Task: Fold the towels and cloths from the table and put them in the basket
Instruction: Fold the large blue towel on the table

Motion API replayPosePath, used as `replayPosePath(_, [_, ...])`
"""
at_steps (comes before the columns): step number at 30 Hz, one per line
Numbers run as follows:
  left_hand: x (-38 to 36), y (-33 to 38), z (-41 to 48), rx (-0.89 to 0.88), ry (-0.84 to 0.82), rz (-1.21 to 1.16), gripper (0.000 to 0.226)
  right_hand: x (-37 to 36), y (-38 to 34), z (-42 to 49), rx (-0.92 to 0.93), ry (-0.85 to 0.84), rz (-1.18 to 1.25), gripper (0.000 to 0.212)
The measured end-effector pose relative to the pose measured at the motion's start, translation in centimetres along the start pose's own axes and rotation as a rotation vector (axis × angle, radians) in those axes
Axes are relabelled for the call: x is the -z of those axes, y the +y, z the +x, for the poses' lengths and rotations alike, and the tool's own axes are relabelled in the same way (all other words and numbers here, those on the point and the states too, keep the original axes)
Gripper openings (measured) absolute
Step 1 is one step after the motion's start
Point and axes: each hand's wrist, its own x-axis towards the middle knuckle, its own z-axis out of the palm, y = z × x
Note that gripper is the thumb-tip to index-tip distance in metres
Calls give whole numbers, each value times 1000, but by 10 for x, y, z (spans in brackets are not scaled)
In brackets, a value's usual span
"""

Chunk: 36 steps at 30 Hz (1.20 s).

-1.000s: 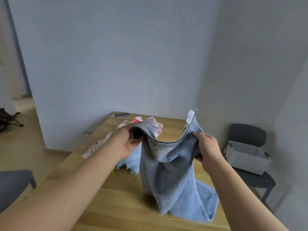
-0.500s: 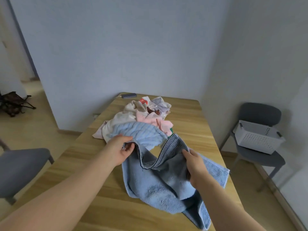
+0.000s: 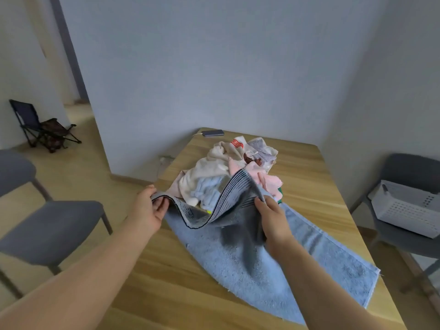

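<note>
The far part of the heap of cloths (image 3: 240,172) is crumpled so that single pieces are hard to tell apart, and the blue towel (image 3: 273,258) covers its near foot; a green scrap at its right edge shows only as a sliver. A red label on the cream cloth (image 3: 214,170) carries white writing too small to read. Printed marks on the towel's striped hem are blurred as well. The left hand (image 3: 150,208) pinches one end of that hem, fingers closed on it, at the left edge of the wooden surface (image 3: 309,182). The right hand (image 3: 271,217) grips the hem further along, thumb on top, its grip closed on the raised fold. Between the hands the hem sags, and the rest of the towel lies spread on the surface toward the near right corner. The white basket (image 3: 409,210) sits on a grey chair (image 3: 414,167) right of the surface, partly cut off by the frame.
</note>
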Motion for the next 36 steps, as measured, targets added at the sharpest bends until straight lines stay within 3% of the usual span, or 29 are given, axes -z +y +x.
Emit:
replayPosePath(4, [24, 30, 21, 39, -80, 191, 27, -39, 16, 0, -139, -262, -5, 19])
replayPosePath(7, [45, 35, 38, 80, -49, 484, 18, -60, 38, -3, -394, -535, -262, 17])
replayPosePath(8, [52, 31, 45, 78, -26, 594, 23, -64, 43, -5, -492, -639, -369, 18])
replayPosePath(10, [69, 21, 60, 20, 23, 928, 56, -69, 55, -3, -592, -729, -523, 22])
replayPosePath(13, [92, -4, 67, -181, -30, 1514, 55, -67, 82, 4, -406, -445, -730, 23])
replayPosePath(16, [106, -36, 69, -202, -313, 1785, 52, -47, 115, 12, -259, -153, -1073, 27])
replayPosePath(19, [115, -71, 70, -7, -646, 1910, 65, -23, 146, 11, -401, -252, -1280, 38])
replayPosePath(21, [119, -88, 69, 85, -694, 2071, 80, -13, 158, 4, -424, -368, -1398, 47])
replayPosePath(23, [122, -96, 72, 36, -720, 2224, 90, -8, 161, -3, -426, -363, -1464, 52])
replayPosePath(28, [115, -92, 85, -155, -932, 2344, 103, -4, 151, -15, -486, -280, -1434, 51])
replayPosePath(32, [105, -76, 94, -192, -1088, 2392, 109, -11, 125, -17, -687, -312, -1041, 37])
replayPosePath(34, [104, -67, 98, -188, -1064, 2410, 113, -18, 124, -11, -624, -247, -936, 26])
replayPosePath(36, [107, -60, 100, -150, -995, 2411, 113, -22, 132, -3, -458, -74, -1034, 23])
